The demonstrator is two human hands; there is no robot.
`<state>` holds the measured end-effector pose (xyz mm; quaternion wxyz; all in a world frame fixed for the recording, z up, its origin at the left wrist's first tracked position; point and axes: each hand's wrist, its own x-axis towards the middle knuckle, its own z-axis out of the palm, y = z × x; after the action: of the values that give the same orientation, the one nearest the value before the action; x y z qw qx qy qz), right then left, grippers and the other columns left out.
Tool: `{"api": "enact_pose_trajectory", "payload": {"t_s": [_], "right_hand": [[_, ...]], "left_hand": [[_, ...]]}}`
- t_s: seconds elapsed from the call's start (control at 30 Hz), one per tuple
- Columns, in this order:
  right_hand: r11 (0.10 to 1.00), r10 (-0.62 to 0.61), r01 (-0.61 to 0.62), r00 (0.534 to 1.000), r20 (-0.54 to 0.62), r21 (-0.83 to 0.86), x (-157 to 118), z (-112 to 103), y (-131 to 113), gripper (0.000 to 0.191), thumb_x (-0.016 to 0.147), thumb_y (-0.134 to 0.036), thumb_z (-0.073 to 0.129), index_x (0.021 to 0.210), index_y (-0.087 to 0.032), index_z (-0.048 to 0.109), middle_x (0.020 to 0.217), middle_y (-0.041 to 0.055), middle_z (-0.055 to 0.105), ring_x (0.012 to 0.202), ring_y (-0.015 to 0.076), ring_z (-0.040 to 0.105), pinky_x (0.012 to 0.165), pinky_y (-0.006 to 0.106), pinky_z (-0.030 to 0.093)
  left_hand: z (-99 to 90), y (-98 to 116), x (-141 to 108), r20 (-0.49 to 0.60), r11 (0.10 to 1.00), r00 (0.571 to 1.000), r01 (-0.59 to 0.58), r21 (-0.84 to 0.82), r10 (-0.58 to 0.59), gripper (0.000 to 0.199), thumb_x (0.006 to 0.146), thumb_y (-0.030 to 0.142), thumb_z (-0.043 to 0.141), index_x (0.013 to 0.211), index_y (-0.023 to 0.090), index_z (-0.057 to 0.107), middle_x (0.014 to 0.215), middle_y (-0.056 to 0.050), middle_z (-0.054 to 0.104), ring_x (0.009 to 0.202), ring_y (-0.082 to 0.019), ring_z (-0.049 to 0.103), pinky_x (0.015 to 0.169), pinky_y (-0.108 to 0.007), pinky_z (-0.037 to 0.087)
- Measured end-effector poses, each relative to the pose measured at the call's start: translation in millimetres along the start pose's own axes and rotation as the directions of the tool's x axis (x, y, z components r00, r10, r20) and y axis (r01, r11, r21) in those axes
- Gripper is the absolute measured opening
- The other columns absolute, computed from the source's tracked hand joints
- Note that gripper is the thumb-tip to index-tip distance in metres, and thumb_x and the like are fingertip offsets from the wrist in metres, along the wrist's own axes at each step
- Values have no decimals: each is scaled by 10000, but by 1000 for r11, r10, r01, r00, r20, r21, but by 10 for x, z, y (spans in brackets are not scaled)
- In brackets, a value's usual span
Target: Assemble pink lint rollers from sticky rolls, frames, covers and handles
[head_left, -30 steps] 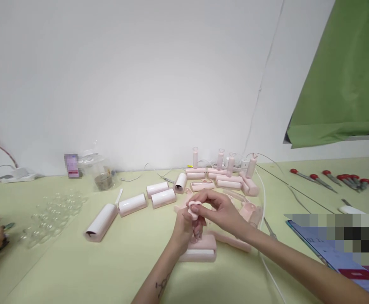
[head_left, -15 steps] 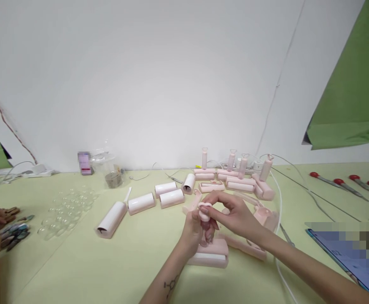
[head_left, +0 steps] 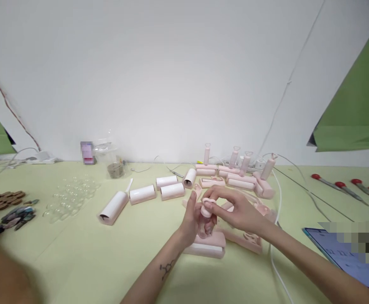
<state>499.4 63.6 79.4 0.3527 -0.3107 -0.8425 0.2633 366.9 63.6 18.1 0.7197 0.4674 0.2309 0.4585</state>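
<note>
I'm reading the small bottle (head_left: 204, 227) as sitting between both hands, its long axis running roughly up and down, pale ringed top (head_left: 207, 208) pointing up and leaning slightly right. Left hand (head_left: 189, 221) is coming in from the left and low, its fingers curling around the clear lower body while its thumb is standing up off it; I'm calling that clamped on the bottle, though I'm not able to tell how firmly. Right hand (head_left: 239, 211) is reaching in from the right, with thumb and fingers closing together on the ringed top, so it's being nearer the top end and the left nearer the body. Relative to the grip, the bottle is lying directly inside it, body dropping below the right fingertips. A pink-and-white case (head_left: 208, 249) is lying just below and nearer me, partly overlapping the bottle's lower end in view; I'm not able to tell if they're touching. An open pink tray (head_left: 246, 242) is lying right of the grip, under the right forearm in view. Other little bottles (head_left: 233, 159) are standing beyond the grip, mostly to its right, and white-topped cases (head_left: 142, 194) are stretching off left.
</note>
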Motion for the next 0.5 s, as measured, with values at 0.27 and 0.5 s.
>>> {"api": "enact_pose_trajectory", "payload": {"t_s": [0.27, 0.5], "right_hand": [[974, 45, -100, 965, 260, 204, 135, 185, 87, 338, 858, -357, 416, 1163, -246, 512, 1239, 66, 462, 1063, 214, 491, 712, 278, 499], [949, 163, -211, 965, 207, 235, 56, 350, 22, 472, 848, -274, 372, 1314, -337, 329, 1218, 41, 508, 503, 59, 531, 392, 156, 424]], "left_hand": [[37, 41, -50, -138, 999, 989, 50, 11, -48, 855, 541, 871, 102, 529, 130, 531, 331, 4, 394, 302, -106, 359, 326, -233, 230], [78, -262, -70, -285, 995, 954, -93, 32, 99, 685, 492, 856, 365, 566, 180, 447, 339, 59, 326, 311, -77, 291, 348, -221, 250]]}}
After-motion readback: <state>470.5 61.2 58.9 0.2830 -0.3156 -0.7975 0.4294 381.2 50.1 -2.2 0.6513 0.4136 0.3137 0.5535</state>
